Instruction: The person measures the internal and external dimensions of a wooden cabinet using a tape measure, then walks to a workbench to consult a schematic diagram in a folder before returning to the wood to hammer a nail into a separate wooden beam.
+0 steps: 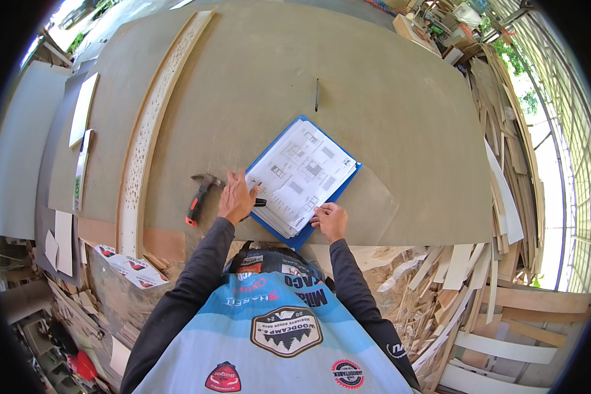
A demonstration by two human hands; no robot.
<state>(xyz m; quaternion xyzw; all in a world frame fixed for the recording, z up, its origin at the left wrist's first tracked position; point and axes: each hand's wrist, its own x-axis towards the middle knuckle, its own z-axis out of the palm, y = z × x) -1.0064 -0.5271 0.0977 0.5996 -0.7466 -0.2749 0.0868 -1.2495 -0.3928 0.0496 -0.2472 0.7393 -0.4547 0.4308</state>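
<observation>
A stack of white printed sheets (302,167) with line drawings lies in a blue folder (345,184), turned at an angle near the table's front edge. My left hand (237,197) rests at the stack's left corner with its fingers stretched out. A short black object (260,202) shows beside that hand; its kind is unclear. At the lower right edge of the stack, my right hand (330,220) pinches the sheets between thumb and fingers. Just left of my left hand lies a claw hammer (202,197) with a black and red handle.
A dark pen (317,96) lies beyond the folder on the wide brown tabletop (256,72). Along the left runs a long pale board (144,141) dotted with holes. Wood offcuts (511,157) are heaped at the right, with more scraps (440,282) below the front edge.
</observation>
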